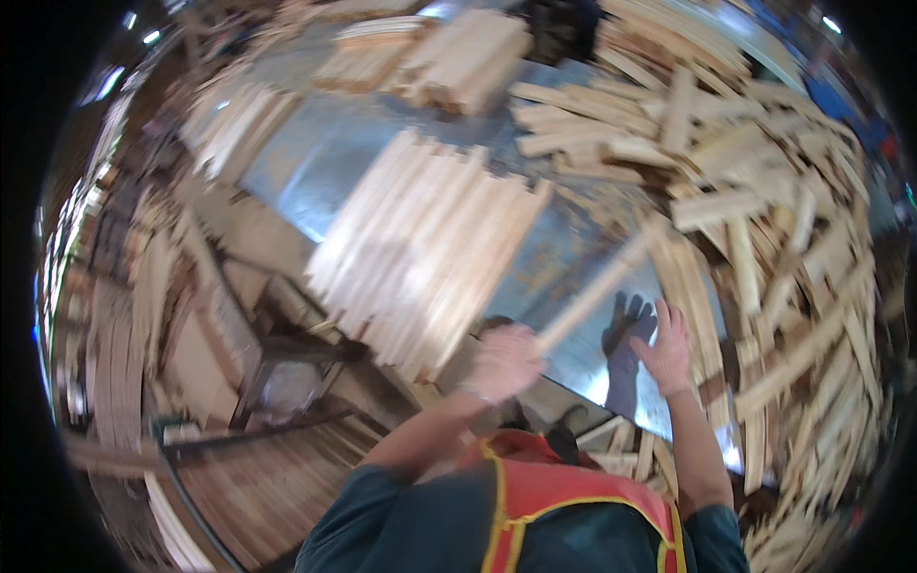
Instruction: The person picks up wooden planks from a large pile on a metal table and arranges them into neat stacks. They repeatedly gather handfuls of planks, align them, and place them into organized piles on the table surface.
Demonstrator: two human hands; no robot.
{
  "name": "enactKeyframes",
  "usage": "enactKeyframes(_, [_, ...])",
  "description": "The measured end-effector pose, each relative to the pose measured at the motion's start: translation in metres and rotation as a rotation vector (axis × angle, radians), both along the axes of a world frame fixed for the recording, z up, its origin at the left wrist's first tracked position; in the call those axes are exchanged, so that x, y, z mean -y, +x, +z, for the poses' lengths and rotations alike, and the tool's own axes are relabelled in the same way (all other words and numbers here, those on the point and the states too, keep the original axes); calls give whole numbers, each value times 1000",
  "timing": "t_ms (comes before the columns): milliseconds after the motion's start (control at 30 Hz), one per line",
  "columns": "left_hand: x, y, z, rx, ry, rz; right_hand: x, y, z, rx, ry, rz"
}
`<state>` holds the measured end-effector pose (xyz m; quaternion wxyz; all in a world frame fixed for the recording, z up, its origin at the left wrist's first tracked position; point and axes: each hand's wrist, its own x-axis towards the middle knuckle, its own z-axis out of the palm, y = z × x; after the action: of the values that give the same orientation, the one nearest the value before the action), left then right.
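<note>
My left hand [506, 363] is closed around the near end of a narrow wooden strip [597, 291], which slants away to the far right over the metal tabletop [564, 248]. Fingers apart and holding nothing, my right hand [667, 349] hovers above the table's near right part, with its dark shadow beside it. Just past that hand lies a short row of wooden strips [690, 296]. Left of the held strip, a wide layer of pale strips [430, 244] lies side by side with uneven ends. Motion blurs the left hand's fingers.
A large loose heap of wood pieces [793, 220] fills the right side. Bundled strips [463, 62] sit at the table's far edge, with another stack [244, 129] at far left. A dark metal frame [277, 368] and a slatted wooden surface [277, 487] stand at near left.
</note>
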<state>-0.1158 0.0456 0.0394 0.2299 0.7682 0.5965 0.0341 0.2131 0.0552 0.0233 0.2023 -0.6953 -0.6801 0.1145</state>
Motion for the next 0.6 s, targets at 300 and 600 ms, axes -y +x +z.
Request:
enactKeyframes(300, [-16,-70,-7,-380,169,57,13,118,-20,273,-579,-545])
enactKeyframes(600, [8,77,-36,-127,99,-44,23,42,-34,-394,-574,-259])
